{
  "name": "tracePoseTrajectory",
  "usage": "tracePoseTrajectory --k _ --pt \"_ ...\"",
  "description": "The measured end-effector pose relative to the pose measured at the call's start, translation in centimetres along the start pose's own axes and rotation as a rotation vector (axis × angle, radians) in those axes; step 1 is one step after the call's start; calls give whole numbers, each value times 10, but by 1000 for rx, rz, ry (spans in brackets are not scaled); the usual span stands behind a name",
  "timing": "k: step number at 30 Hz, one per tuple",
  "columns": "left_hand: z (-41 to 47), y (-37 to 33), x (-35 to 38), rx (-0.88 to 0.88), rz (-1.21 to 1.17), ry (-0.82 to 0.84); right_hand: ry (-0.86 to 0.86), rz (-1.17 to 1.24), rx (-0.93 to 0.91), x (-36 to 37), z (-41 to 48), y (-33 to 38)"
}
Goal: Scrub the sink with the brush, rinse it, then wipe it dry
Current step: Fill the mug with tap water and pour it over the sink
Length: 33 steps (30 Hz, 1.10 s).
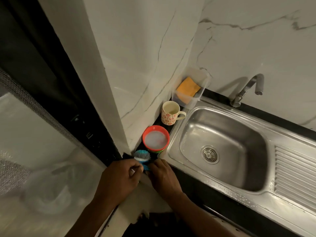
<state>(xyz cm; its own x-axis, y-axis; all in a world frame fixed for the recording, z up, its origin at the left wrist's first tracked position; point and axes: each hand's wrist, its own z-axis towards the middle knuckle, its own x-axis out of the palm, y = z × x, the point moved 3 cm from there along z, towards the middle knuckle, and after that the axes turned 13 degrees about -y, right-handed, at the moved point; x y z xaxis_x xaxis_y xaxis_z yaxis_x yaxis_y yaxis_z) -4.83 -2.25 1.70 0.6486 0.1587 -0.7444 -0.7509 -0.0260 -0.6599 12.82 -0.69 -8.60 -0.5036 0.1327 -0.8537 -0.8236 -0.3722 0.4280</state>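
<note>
Brush [142, 157] stands on the dark counter at 9 o'clock of the sink [248, 170], bristle head up. Left hand [119, 177] has its fingers curled round the blue handle. Right hand [164, 177] lies with fingers fairly straight, touching the handle's other side. Red bowl [166, 134] of cloudy liquid sits at 1 o'clock of the brush, just beside it.

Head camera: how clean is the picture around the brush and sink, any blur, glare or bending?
Head view: dim, warm light; soft glare on the sink rim and basin; the tap casts a shadow on the wall; the brush looks slightly smeared by motion; wall edges bow from the wide lens; lower left is hazy.
</note>
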Motion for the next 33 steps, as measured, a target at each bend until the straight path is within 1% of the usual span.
tracePoseTrajectory --k 4,10,12,14,16,20,22,27,31,33 --pt "4 0 5 39 14 33 -66 -51 5 -3 -2 0" --pt "9 -2 10 35 0 19 -38 -35 -4 -13 -7 -6" --pt "11 -5 12 33 -18 7 -61 -18 10 -24 -4 -10" --pt "12 -11 15 31 -28 4 -118 35 52 -41 6 -21" --pt "16 -18 21 29 -41 9 -227 101 99 -61 22 -36" --pt "24 -34 32 39 -72 3 -321 242 342 -92 67 -70" --pt "27 -45 37 56 -81 4 -355 299 406 -99 93 -86" --pt "36 -68 49 99 -45 12 -311 320 485 -104 150 -114" --pt "40 -79 53 90 -12 20 -262 183 545 -94 181 -131" --pt "41 -81 53 100 9 10 -196 164 567 -88 191 -136"
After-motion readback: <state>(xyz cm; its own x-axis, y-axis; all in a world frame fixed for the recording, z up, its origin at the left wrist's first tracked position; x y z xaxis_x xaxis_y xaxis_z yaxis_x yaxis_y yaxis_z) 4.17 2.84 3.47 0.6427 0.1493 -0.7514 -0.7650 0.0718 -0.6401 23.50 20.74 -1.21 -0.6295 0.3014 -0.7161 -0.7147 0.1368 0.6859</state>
